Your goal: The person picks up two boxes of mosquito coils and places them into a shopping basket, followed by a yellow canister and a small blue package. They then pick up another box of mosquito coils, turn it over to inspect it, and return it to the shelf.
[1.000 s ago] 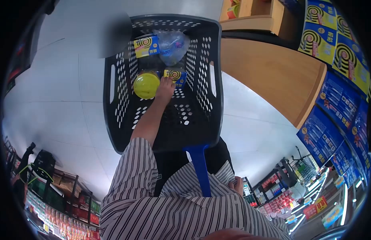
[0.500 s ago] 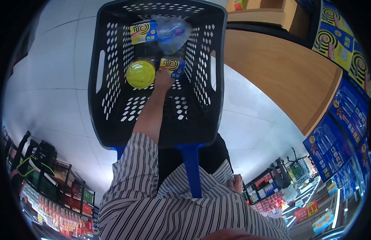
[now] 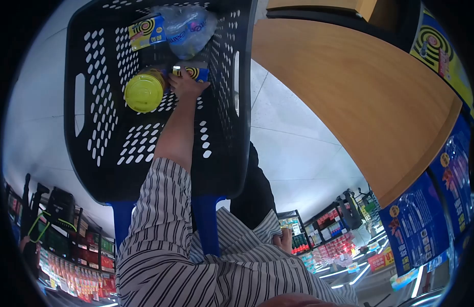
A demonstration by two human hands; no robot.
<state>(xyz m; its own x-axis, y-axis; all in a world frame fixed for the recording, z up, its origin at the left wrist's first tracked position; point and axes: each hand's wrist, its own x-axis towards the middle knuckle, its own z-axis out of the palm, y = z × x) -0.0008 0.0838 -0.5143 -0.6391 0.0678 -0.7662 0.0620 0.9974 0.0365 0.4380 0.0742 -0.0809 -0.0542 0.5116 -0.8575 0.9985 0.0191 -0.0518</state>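
Deep in a black shopping basket (image 3: 165,181), my left hand (image 3: 188,88) is closed around a small blue-and-yellow box with a spiral print (image 3: 197,72), which looks like a mosquito coil box. Its thumb is on the right side and the fingers are on the left. Just left of this hand stands a tub with a yellow-green lid (image 3: 144,93). Farther back lie a similar spiral-print box (image 3: 147,33) and a clear plastic bag (image 3: 190,30) with blue print. My right hand (image 3: 284,240) is low by my shirt hem, its fingers mostly hidden.
A wooden display counter (image 3: 349,92) curves along the right of the basket. Blue packs (image 3: 416,220) and a yellow spiral-print pack (image 3: 436,51) hang or stand at its right edge. Stocked shelves (image 3: 73,266) line the lower left. Pale floor tiles (image 3: 298,148) show between basket and counter.
The basket has shifted left in view, and the counter appears larger. My left hand has gone from the box's near left edge to a wider grasp across it; the box now shows more of its top.
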